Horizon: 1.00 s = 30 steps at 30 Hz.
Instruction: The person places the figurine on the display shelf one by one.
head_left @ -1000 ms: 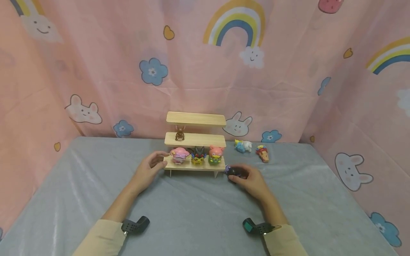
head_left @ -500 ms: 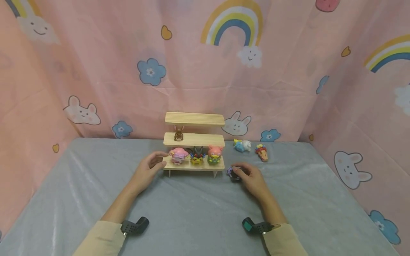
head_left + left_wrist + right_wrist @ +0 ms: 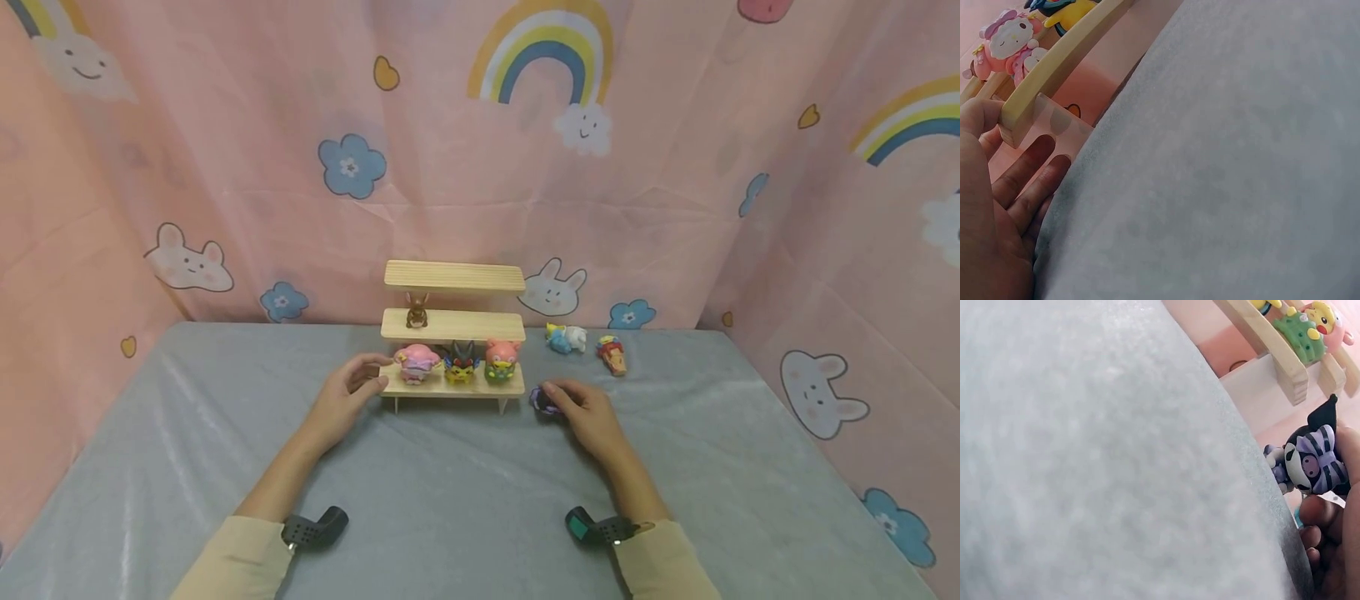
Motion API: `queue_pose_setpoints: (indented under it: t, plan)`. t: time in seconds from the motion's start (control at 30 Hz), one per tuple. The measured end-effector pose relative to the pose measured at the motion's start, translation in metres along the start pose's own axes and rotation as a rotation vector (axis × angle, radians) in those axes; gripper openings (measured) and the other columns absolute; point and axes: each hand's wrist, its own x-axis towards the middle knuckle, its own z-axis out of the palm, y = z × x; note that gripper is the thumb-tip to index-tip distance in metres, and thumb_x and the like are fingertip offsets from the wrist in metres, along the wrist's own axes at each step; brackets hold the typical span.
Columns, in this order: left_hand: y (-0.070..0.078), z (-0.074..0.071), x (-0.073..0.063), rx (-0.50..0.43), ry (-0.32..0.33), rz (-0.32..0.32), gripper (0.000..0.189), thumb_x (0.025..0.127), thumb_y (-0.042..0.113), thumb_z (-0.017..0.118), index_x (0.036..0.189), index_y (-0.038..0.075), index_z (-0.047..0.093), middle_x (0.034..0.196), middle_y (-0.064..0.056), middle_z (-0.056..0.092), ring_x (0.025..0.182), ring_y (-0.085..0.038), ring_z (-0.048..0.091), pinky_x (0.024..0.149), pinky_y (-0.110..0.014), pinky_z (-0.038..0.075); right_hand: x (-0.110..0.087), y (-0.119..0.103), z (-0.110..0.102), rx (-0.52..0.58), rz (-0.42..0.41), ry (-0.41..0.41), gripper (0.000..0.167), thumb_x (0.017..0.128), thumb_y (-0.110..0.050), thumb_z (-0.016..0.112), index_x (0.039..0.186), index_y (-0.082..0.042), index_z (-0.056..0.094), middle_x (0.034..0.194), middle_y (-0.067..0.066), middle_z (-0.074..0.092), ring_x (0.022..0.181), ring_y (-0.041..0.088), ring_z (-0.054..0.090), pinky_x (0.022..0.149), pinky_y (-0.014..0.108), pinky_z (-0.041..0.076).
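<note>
My left hand [image 3: 347, 393] holds the left end of the lowest board of a three-tier wooden display stand [image 3: 453, 326], the thumb at its corner in the left wrist view. Just right of the stand, my right hand [image 3: 588, 415] pinches a black figurine [image 3: 1309, 464] with a purple striped bow. It is upright, close over the cloth, its back partly hidden by the fingers. On the lowest board stand a pink figurine [image 3: 416, 364], a dark-eared yellow figurine [image 3: 461, 365] and a pink-hooded yellow figurine in green [image 3: 501, 360]. A brown figurine [image 3: 417, 312] stands on the middle board.
Behind my right hand, a blue-and-white figurine [image 3: 567, 338] and a red-and-tan figurine [image 3: 612, 356] lie on the grey cloth [image 3: 450, 500]. A pink patterned curtain [image 3: 442, 167] hangs right behind the stand and along both sides.
My right hand has turned the black figurine from lying sideways to upright, its thumb shifting up onto it. The left hand stays at the stand. The head view has shifted slightly.
</note>
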Motion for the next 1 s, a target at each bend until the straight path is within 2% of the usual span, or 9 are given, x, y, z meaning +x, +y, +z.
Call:
queue_pose_setpoints:
  t: [0.17, 0.5, 0.6, 0.67, 0.77, 0.83, 1.0]
  plan:
    - [0.0001, -0.0001, 0.0001, 0.009, 0.001, -0.007, 0.032, 0.103, 0.020, 0.057, 0.131, 0.005, 0.059, 0.129, -0.017, 0.066, 0.118, -0.026, 0.060, 0.098, -0.025, 0.049, -0.0003, -0.0007, -0.0004, 0.045, 0.001, -0.007, 0.037, 0.101, -0.038, 0.061, 0.117, -0.007, 0.074, 0.112, 0.012, 0.074, 0.093, 0.012, 0.062, 0.080, 0.025, 0.051]
    - [0.0016, -0.0008, -0.0004, 0.011, 0.002, -0.022, 0.033, 0.103, 0.021, 0.057, 0.132, 0.006, 0.059, 0.129, -0.017, 0.066, 0.120, -0.026, 0.060, 0.101, -0.033, 0.048, 0.0004, 0.0006, -0.0019, 0.131, 0.036, -0.013, 0.043, 0.106, -0.038, 0.052, 0.129, -0.007, 0.069, 0.122, 0.016, 0.069, 0.074, 0.011, 0.062, 0.070, 0.022, 0.052]
    - [0.0025, -0.0008, -0.0006, 0.015, 0.004, -0.025, 0.033, 0.103, 0.021, 0.057, 0.132, 0.005, 0.059, 0.130, -0.017, 0.065, 0.120, -0.027, 0.060, 0.103, -0.038, 0.048, 0.0016, 0.0017, -0.0020, 0.110, 0.043, 0.001, 0.044, 0.106, -0.042, 0.050, 0.128, -0.009, 0.069, 0.110, 0.014, 0.070, 0.069, 0.011, 0.061, 0.070, 0.023, 0.049]
    - [0.0033, -0.0007, -0.0008, 0.016, 0.007, -0.029, 0.033, 0.103, 0.021, 0.057, 0.132, 0.006, 0.059, 0.130, -0.017, 0.065, 0.120, -0.027, 0.060, 0.104, -0.042, 0.047, 0.0021, 0.0021, -0.0026, 0.115, 0.042, 0.012, 0.044, 0.106, -0.042, 0.049, 0.127, -0.009, 0.070, 0.094, 0.010, 0.069, 0.064, 0.011, 0.058, 0.066, 0.023, 0.046]
    - [0.0039, -0.0005, -0.0010, 0.013, 0.008, -0.030, 0.033, 0.103, 0.021, 0.057, 0.132, 0.006, 0.059, 0.130, -0.017, 0.065, 0.121, -0.028, 0.060, 0.106, -0.047, 0.046, 0.0018, 0.0029, -0.0047, 0.167, 0.060, 0.052, 0.042, 0.106, -0.039, 0.052, 0.125, -0.006, 0.070, 0.068, 0.001, 0.059, 0.055, 0.008, 0.051, 0.057, 0.023, 0.041]
    - [0.0038, -0.0002, -0.0010, 0.011, 0.007, -0.029, 0.033, 0.103, 0.021, 0.057, 0.132, 0.006, 0.059, 0.130, -0.017, 0.065, 0.121, -0.029, 0.060, 0.107, -0.049, 0.045, 0.0006, 0.0025, -0.0064, 0.209, 0.086, 0.085, 0.042, 0.105, -0.039, 0.053, 0.123, -0.005, 0.071, 0.060, -0.005, 0.051, 0.050, 0.007, 0.046, 0.052, 0.023, 0.038]
    - [0.0031, 0.0002, -0.0006, 0.020, 0.007, -0.018, 0.033, 0.103, 0.021, 0.057, 0.132, 0.006, 0.059, 0.132, -0.016, 0.065, 0.122, -0.028, 0.059, 0.107, -0.046, 0.046, -0.0004, 0.0025, -0.0080, 0.241, 0.138, 0.141, 0.047, 0.102, -0.047, 0.055, 0.115, -0.006, 0.075, 0.061, -0.008, 0.050, 0.050, 0.006, 0.044, 0.050, 0.023, 0.037]
